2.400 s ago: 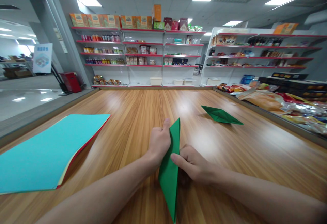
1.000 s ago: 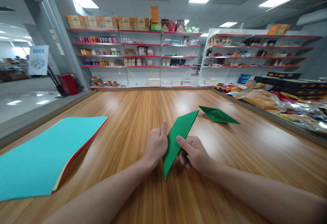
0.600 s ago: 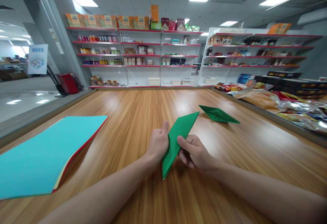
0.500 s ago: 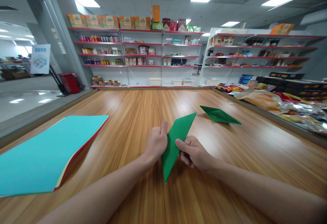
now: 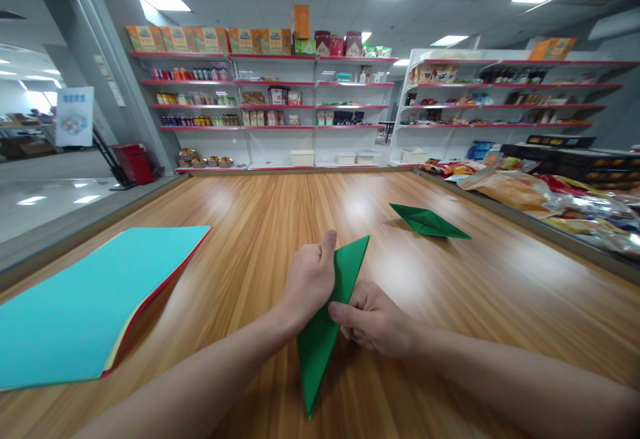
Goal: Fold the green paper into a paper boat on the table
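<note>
A folded piece of green paper (image 5: pixel 320 349), long and pointed at both ends, is tilted upright between my two hands above the table. My left hand (image 5: pixel 311 282) grips its left side, thumb pointing up and the other fingers hidden behind the hand or paper. On the right edge, my right hand (image 5: pixel 375 315) pinches the paper, thumb on the near face and fingers curled behind. Beyond my right hand, a second folded green paper shape (image 5: pixel 430 221), much like a boat, rests on the table.
To the left lies a stack of coloured paper (image 5: pixel 110 299), light blue on top with red and yellow edges. The wooden table (image 5: pixel 240 225) has a raised rim. Packaged snacks (image 5: pixel 520 192) are heaped past its right edge. Stocked shelves (image 5: pixel 280 105) stand behind.
The held green paper has come lower and nearer, showing a narrower upper part. My right hand has shifted slightly left and down along its edge. The other green shape rests as before.
</note>
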`<state>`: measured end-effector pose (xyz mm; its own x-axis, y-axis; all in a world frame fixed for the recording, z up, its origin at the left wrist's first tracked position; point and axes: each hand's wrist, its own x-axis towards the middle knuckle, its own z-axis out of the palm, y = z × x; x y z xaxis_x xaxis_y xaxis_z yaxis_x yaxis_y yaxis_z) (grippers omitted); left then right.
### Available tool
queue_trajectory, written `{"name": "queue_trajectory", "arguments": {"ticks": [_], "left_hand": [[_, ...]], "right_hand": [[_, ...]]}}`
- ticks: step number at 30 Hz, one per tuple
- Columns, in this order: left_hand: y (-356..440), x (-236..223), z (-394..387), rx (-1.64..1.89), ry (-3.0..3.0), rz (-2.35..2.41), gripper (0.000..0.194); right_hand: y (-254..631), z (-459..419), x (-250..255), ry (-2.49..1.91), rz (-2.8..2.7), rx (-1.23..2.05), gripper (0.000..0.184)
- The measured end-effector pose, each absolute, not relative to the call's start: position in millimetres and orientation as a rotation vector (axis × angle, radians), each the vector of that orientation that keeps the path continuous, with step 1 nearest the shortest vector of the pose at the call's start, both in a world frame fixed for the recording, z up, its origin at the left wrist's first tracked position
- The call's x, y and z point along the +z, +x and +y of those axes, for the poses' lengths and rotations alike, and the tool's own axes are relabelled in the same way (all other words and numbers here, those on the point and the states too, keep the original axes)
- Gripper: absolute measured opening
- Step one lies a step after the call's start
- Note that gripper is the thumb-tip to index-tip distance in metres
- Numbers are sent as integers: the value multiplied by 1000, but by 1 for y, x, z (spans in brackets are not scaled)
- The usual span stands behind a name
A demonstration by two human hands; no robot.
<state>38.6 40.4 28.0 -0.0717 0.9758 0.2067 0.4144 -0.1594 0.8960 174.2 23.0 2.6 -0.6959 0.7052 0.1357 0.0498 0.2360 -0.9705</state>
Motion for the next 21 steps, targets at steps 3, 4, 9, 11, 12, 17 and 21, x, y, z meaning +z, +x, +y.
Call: {"name": "queue_trajectory", "arguments": {"ticks": [3,4,9,11,12,17,21], "left_hand": [[45,28,35,1115,1470,1388,63],[46,28,35,1083,1463,1370,63],[34,35,42,1126,1833,1481,65],[26,40,44,1083,1997,1480,65],[23,42,45,1059,2051,1464,64],[22,50,44,977,2045,1349,61],[21,49,46,947,1986,1312,59]], "right_hand": [[178,19,10,-509,-2145,1318,53],[178,18,11,-485,-2184,1283,53],[176,26,7,-713,-1923,1396,55],[176,32,4,-831,-1731,1404,52],[177,34,3,-856,-1668,1408,51],[184,38,5,-779,-1630,1497,53],[187,39,13,-783,-1722,1427,57]]}}
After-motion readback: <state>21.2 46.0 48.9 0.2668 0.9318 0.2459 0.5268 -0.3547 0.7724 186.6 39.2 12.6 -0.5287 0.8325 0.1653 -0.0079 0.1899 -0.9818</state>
